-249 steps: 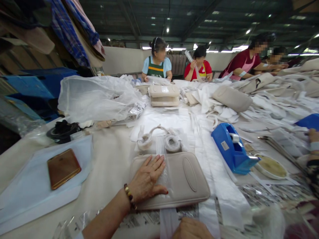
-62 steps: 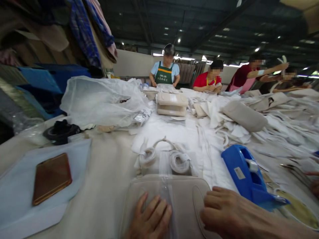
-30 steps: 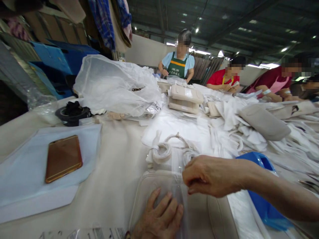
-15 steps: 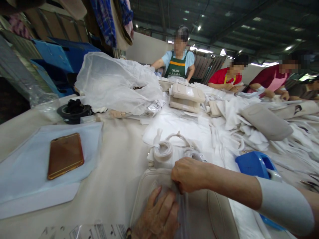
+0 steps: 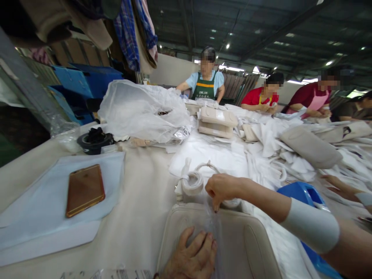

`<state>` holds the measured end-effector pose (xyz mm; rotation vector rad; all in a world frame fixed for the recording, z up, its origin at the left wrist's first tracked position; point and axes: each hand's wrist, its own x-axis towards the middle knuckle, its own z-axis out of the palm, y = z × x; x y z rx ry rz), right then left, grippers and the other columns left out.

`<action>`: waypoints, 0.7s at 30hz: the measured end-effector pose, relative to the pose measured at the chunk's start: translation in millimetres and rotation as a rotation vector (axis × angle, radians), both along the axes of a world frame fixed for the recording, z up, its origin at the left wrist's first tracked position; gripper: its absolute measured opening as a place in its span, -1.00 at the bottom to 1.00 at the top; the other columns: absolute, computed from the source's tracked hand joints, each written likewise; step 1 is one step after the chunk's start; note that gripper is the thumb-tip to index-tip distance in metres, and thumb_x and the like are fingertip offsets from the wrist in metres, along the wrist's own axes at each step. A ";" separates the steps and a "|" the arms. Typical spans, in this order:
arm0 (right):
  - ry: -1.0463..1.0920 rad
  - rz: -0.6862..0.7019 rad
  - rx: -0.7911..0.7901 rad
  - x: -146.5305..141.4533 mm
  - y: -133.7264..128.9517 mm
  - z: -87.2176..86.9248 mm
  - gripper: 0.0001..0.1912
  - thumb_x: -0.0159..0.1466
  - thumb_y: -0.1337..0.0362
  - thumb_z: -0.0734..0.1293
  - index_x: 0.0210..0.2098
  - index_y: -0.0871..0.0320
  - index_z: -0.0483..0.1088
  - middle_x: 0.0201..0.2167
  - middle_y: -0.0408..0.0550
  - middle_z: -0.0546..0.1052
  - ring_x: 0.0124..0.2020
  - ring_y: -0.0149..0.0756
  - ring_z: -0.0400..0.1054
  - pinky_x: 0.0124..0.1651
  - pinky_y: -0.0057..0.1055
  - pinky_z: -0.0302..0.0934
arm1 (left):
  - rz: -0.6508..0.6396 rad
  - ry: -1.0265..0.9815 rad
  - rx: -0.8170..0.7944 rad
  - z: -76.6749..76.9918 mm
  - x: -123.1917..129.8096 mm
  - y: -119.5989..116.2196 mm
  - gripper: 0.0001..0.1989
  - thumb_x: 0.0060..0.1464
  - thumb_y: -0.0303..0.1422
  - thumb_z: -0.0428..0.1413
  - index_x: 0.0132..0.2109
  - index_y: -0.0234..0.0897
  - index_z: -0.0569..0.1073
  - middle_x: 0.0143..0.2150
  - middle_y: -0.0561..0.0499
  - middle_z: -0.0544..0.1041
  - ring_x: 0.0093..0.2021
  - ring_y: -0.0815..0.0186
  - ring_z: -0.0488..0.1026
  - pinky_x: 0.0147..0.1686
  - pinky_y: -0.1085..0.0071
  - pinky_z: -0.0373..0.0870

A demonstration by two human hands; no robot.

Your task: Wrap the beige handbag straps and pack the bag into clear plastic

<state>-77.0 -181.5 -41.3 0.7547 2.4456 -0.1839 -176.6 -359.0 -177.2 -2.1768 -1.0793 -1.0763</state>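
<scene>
One beige bag point(image 5: 241, 236) lies at the bottom center, with two hands, left hand point(image 5: 193, 254) and right hand point(image 5: 216, 193). Two bags point(image 5: 217, 123) are stacked at upper center; one pouch point(image 5: 309, 145) is at right. There are two coiled straps point(image 5: 192, 183) at center, one partly hidden, one phone point(image 5: 85, 190) at left, one blue dispenser point(image 5: 302, 190) at lower right, and four people point(image 5: 205, 83) across the top.

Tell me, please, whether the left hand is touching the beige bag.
Touching. The head view shows the left hand lying on the beige bag, palm down with its fingers spread over the upper face.
</scene>
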 end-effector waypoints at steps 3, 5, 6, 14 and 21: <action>0.117 -0.026 0.124 13.5 -16.1 1.5 -0.86 0.15 0.26 0.38 -0.32 0.19 0.48 -0.35 0.00 0.55 -0.29 -0.19 0.41 -0.35 -0.41 0.12 | -0.021 -0.076 0.081 -2.9 4.8 6.2 -0.72 0.21 -0.39 -0.09 -0.31 -0.29 0.51 -0.34 0.07 0.55 -0.20 0.39 0.42 0.28 0.24 -0.09; 0.249 -0.003 0.202 30.2 -44.4 -9.5 -0.86 0.27 0.32 0.24 -0.28 0.16 0.45 -0.26 0.00 0.53 -0.19 -0.20 0.39 -0.19 -0.36 0.16 | -0.007 -0.133 0.131 -6.3 9.7 9.8 -0.69 0.22 -0.44 -0.10 -0.39 -0.26 0.48 -0.42 0.11 0.54 -0.28 0.43 0.43 0.28 0.27 -0.07; 0.413 0.046 0.266 40.1 -61.3 -18.8 -0.83 0.28 0.37 0.20 -0.33 0.14 0.43 -0.30 -0.05 0.53 -0.22 -0.22 0.38 -0.14 -0.32 0.16 | 0.007 -0.164 0.150 -8.1 11.4 10.8 -0.67 0.21 -0.48 -0.10 -0.44 -0.23 0.46 -0.45 0.14 0.53 -0.32 0.46 0.44 0.28 0.31 -0.05; 0.911 0.151 0.392 92.1 -120.5 -52.3 -0.75 0.27 0.43 0.17 -0.13 0.10 0.38 -0.19 -0.11 0.56 -0.16 -0.32 0.42 0.07 -0.31 0.16 | 0.171 -0.434 -0.259 33.2 -39.7 15.6 -0.87 0.11 -0.33 0.05 -0.18 -0.15 0.43 -0.22 0.02 0.54 -0.13 0.28 0.46 -0.06 0.35 0.37; 1.014 -0.649 0.307 96.3 -70.5 -35.6 -0.51 0.09 0.28 0.35 0.04 0.21 0.37 0.12 0.22 0.32 0.14 0.07 0.18 0.15 -0.03 0.04 | 0.423 -0.959 -0.985 71.2 -56.9 94.9 -0.38 -0.13 0.07 -0.09 -0.17 -0.44 0.37 -0.18 -0.29 0.50 -0.13 0.00 0.45 -0.08 0.11 0.35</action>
